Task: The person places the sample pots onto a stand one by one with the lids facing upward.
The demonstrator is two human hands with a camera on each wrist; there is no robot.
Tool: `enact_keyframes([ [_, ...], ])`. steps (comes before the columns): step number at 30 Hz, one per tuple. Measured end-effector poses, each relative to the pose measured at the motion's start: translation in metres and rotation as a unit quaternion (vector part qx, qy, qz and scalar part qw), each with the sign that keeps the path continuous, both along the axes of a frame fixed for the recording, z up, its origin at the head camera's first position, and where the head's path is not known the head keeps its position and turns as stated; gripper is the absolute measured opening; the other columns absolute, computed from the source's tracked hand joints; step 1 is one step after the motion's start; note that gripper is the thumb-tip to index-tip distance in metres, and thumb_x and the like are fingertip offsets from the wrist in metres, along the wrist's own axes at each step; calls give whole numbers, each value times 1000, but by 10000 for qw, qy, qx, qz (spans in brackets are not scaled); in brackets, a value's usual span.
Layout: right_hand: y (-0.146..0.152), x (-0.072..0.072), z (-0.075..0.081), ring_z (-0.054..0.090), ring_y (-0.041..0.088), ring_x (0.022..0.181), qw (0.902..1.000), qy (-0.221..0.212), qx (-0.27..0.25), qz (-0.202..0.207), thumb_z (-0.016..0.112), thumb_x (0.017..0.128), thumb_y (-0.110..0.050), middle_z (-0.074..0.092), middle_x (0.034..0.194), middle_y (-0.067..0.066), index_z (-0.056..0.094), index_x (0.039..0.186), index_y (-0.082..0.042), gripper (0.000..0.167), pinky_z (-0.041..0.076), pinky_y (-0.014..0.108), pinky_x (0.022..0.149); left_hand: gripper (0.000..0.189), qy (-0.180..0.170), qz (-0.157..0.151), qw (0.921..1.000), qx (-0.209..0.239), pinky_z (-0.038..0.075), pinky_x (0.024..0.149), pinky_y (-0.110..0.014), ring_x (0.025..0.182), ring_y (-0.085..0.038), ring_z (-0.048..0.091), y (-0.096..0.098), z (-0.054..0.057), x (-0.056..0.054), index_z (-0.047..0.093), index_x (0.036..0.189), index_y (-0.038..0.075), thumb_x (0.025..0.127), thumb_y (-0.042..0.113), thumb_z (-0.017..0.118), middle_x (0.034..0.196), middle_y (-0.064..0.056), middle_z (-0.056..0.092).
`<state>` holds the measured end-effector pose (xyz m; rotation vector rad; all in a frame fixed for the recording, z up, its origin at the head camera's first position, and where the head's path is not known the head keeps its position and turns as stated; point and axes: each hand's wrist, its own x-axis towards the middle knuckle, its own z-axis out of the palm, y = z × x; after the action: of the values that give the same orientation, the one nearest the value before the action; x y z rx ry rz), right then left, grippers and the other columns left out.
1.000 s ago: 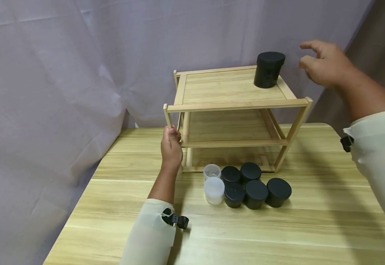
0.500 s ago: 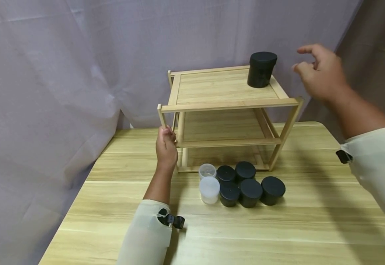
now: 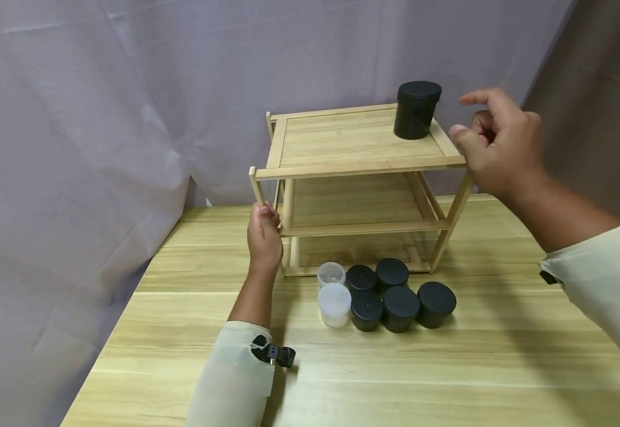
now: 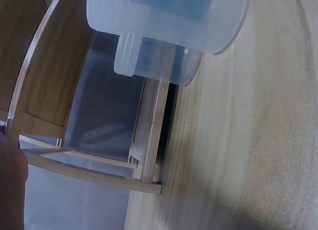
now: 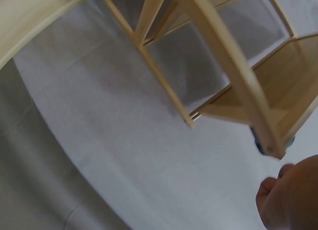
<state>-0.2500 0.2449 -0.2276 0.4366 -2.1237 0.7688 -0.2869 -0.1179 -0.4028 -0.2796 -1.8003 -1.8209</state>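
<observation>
A three-tier wooden shelf [image 3: 336, 142] stands at the back of the table. My left hand [image 3: 264, 240] grips its front left post; in the left wrist view only part of that hand [image 4: 11, 185] shows at the edge. On the top tier, by the right end, stands a tall black lidded jar [image 3: 416, 112]. My right hand [image 3: 507, 142] hovers just right of that jar, overlapping the shelf's front right corner in the head view. Its thumb and index finger are spread apart, the other fingers bent, and nothing is between them.
In front of the shelf several black lidded jars [image 3: 400, 302] stand grouped on the wooden table [image 3: 395, 385]. Left of them are a translucent white-lidded jar [image 3: 334, 303] and a clear jar [image 3: 331, 274]. A grey curtain [image 3: 101, 118] hangs behind.
My right hand has come left and lower, closer to the black jar and the shelf's right corner. The left hand keeps its grip on the post. The whole head view has shifted slightly.
</observation>
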Motion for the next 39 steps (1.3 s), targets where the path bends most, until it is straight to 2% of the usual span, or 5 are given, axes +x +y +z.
enact_keyframes([
  [3,-4,4,-8,31,-7,58,9982,573,17,199,58,94,-21,43,70,-20,69,130,4,45,27,16,59,65,14,-44,10000,46,37,65,-21,73,-10,39,0,0,0,47,99,12,95,75,32,80,2,42],
  [10,-16,14,-28,39,7,85,9926,1065,398,431,54,88,-34,54,87,22,69,118,9,55,25,34,79,55,-68,24,10000,-9,39,65,-20,73,-10,40,0,2,3,48,100,8,104,59,30,81,1,43],
  [15,-25,24,-43,43,27,85,9885,1121,631,796,54,94,-45,52,85,20,68,111,8,57,24,39,81,55,-67,49,9999,67,39,65,-19,73,-9,41,-3,2,4,50,100,6,104,58,31,82,3,44],
  [23,-27,36,-61,44,30,86,9839,1051,856,1169,53,99,-46,54,84,15,68,113,6,56,26,41,83,49,-66,54,9999,139,40,65,-20,74,-10,43,-6,2,0,49,99,7,107,52,31,82,1,46],
  [39,-6,51,-104,49,14,82,9838,255,1324,1180,67,94,-26,60,91,13,67,122,7,44,37,24,76,62,-21,-25,9999,166,39,64,-20,73,-10,42,-7,2,1,49,99,10,94,69,32,82,1,44],
])
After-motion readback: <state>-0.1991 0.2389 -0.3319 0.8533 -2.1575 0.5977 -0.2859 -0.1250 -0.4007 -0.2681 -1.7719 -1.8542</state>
